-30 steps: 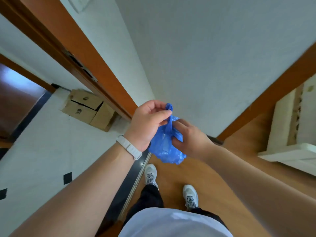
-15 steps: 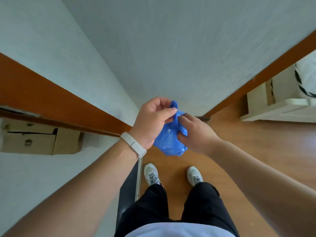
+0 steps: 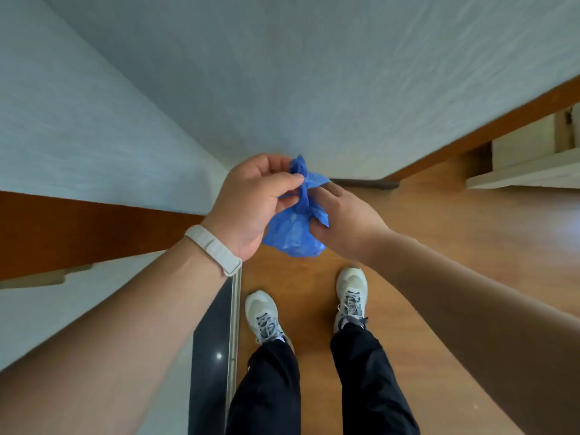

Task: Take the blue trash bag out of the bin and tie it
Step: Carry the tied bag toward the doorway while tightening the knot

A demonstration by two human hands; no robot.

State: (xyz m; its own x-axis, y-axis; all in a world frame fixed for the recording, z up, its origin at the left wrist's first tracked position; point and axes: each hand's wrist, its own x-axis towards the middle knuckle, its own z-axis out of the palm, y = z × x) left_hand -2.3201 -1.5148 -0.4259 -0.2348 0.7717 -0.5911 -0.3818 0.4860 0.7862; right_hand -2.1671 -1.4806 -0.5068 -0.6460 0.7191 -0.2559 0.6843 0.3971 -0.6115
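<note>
At the far left a white wall (image 3: 78, 127) ran down to a brown wooden door frame (image 3: 94, 227), with pale tile (image 3: 78, 309) below it and a dark threshold strip (image 3: 213, 356) marking the edge of the wooden floor (image 3: 455, 246). The left forearm crossed this area, a white wristband (image 3: 213, 246) around its wrist. The left hand (image 3: 251, 202) was closed, thumb and fingers pinching the gathered neck of the blue trash bag (image 3: 295, 230) from the left side. The bag was in the air between the two hands, held above the floor in front of the person, its bunched body hanging below the pinched neck and a short tuft of plastic sticking up above the left thumb. Directly beneath it stood two pale sneakers (image 3: 263, 315) below dark trouser legs (image 3: 270, 387). The right hand (image 3: 342, 221) pressed against the bag's right side, its fingers curled onto the plastic near the neck; a fold of blue lay over its lower fingers. Farther right, the wooden floor met a brown baseboard (image 3: 486, 124), and a piece of pale furniture (image 3: 527, 164) stood at the frame's edge.
</note>
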